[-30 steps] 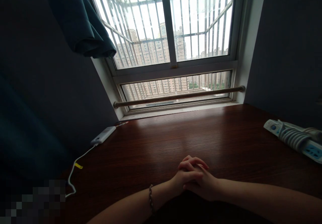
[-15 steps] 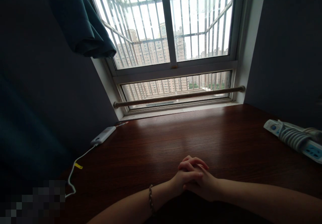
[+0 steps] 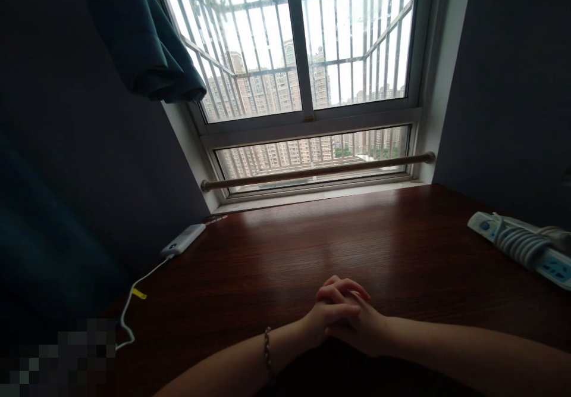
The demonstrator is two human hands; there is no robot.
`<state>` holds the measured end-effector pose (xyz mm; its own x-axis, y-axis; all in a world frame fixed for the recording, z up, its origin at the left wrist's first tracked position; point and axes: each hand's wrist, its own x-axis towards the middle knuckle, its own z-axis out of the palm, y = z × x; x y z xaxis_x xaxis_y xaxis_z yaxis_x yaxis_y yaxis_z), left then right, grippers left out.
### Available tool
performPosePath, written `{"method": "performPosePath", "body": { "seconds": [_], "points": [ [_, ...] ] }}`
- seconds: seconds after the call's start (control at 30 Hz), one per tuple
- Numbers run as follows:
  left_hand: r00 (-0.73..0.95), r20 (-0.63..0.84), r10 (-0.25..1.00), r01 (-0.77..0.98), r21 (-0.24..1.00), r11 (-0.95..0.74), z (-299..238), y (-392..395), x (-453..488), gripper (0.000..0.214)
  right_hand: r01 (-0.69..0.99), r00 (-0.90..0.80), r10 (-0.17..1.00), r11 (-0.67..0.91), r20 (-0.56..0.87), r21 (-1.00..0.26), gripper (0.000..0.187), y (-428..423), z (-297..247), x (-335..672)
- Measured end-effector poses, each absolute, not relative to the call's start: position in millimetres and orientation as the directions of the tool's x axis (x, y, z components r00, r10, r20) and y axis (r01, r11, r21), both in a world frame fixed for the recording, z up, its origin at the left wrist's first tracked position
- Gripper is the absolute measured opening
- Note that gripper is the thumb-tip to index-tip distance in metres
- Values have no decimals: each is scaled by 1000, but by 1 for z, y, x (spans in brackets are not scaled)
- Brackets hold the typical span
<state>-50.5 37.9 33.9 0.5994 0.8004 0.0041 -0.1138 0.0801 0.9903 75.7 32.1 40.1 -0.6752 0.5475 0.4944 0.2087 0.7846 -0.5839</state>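
My left hand (image 3: 328, 316) and my right hand (image 3: 363, 325) rest clasped together on the dark wooden table (image 3: 285, 248), fingers interlaced and closed. Nothing shows between them. A braided bracelet (image 3: 267, 352) circles my left wrist. Both forearms lie on the table's near edge.
A white power bank (image 3: 182, 240) with a white cable (image 3: 134, 293) lies at the table's left. A white power strip (image 3: 521, 243) with its coiled cord sits at the right edge. A barred window (image 3: 307, 63) and a dark curtain (image 3: 143, 40) are behind.
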Motion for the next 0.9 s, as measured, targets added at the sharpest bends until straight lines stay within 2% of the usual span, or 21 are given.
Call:
{"method": "performPosePath", "body": {
  "seconds": [0.37,0.73,0.9],
  "points": [
    [576,21,817,-139,988,73,33,39,-50,43,210,-673,548,786,497,-582,41,34,36,76],
    [538,43,842,-171,984,59,43,32,-49,32,203,-668,541,793,511,-574,41,33,36,76],
    [548,101,831,-144,989,-26,45,31,-49,28,198,-676,527,803,515,-562,41,33,37,76]
  ]
}}
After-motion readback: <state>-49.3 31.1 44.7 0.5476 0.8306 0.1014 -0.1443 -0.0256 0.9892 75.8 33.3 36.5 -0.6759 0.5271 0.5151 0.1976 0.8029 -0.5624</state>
